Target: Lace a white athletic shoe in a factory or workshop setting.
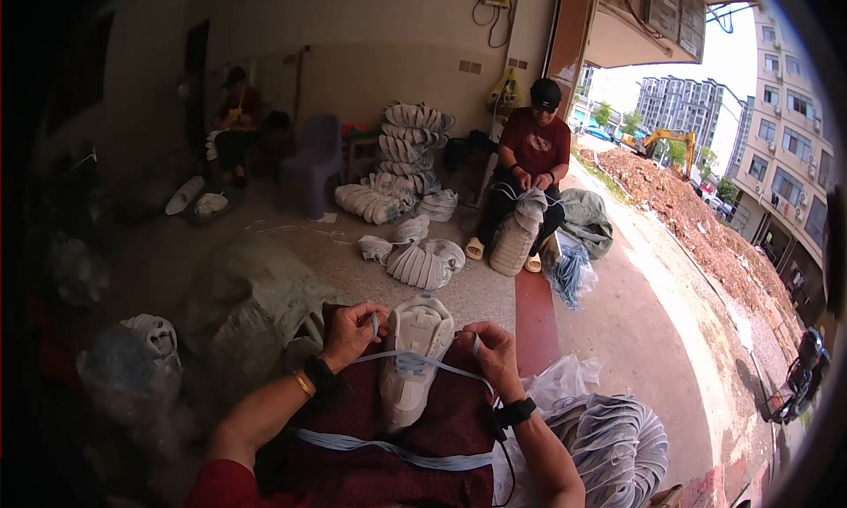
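A white sneaker upper lies on my lap over dark red cloth, its toe toward me. Pale blue shoelace runs through its lower eyelets, and the two ends spread out to either side. To the left of the upper, my left hand is closed in a pinch on one end of the shoelace. My right hand pinches the other end on the right side. Both hands are raised beside the upper, apart from it. A bundle of loose pale blue laces stretches across my lap nearer to me.
By my right side sits a pile of nested shoe uppers with clear plastic. A large greenish sack stands at the left. Ahead, a seated co-worker handles uppers; stacked uppers and a purple chair stand farther back.
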Tool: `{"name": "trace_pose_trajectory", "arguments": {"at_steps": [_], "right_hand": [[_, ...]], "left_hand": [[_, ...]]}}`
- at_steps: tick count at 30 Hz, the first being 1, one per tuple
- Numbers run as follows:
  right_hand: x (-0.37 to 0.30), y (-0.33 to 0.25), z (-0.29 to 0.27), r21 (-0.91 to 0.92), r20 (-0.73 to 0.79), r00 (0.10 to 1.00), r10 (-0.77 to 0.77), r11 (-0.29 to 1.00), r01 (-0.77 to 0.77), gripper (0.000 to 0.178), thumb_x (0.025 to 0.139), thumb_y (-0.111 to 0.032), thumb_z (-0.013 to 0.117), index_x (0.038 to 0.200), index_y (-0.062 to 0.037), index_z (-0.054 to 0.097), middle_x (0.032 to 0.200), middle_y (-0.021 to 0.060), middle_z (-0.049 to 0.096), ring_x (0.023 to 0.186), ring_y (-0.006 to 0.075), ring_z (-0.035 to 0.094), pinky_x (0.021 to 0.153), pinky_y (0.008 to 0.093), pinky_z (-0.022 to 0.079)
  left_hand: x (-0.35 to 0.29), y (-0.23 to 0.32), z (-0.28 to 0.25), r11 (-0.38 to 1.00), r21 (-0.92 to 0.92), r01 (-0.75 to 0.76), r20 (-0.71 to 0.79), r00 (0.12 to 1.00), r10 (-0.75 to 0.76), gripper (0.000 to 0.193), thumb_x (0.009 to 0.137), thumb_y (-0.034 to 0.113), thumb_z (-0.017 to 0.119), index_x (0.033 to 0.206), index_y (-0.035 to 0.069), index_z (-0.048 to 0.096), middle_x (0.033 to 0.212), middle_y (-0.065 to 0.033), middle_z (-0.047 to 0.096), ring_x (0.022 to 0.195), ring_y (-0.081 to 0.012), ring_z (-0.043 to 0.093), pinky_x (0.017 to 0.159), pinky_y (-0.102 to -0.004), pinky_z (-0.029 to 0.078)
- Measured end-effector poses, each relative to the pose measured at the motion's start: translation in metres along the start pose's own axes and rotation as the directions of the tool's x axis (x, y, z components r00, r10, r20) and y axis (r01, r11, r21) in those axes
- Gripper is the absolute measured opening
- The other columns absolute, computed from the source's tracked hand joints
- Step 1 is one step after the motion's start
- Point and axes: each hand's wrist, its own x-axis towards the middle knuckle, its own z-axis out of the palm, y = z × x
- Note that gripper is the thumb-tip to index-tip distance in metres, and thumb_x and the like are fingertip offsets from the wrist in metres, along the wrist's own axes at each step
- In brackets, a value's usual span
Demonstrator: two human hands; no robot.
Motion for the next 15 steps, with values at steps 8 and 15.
{"name": "trace_pose_trajectory", "arguments": {"at_steps": [8,15], "right_hand": [[0.021,-0.001,0.000,-0.107,0.128,0.989,0.079,0.992,-0.066,0.010,0.090,-0.009,0.072,0.093,-0.0003,0.070,0.081,-0.0037,0.066,0.074,0.0030,0.057,0.068,0.0203,0.047],[0.012,-0.002,-0.007,-0.092,0.203,0.969,0.144,0.988,-0.127,0.008,0.088,-0.006,0.074,0.093,-0.0024,0.069,0.084,-0.0033,0.068,0.077,0.0038,0.060,0.072,0.0208,0.049]], "left_hand": [[0.005,0.007,0.000,0.999,0.004,-0.042,-0.026,0.999,0.042,0.020,0.098,0.014,0.063,0.107,-0.002,0.068,0.088,-0.0063,0.072,0.075,-0.0116,0.070,0.059,-0.0239,0.056],[0.003,0.006,-0.002,0.988,-0.102,0.120,0.057,0.992,-0.115,0.017,0.096,0.010,0.064,0.108,-0.002,0.068,0.090,-0.0068,0.071,0.080,-0.0114,0.069,0.064,-0.0238,0.056]]}}
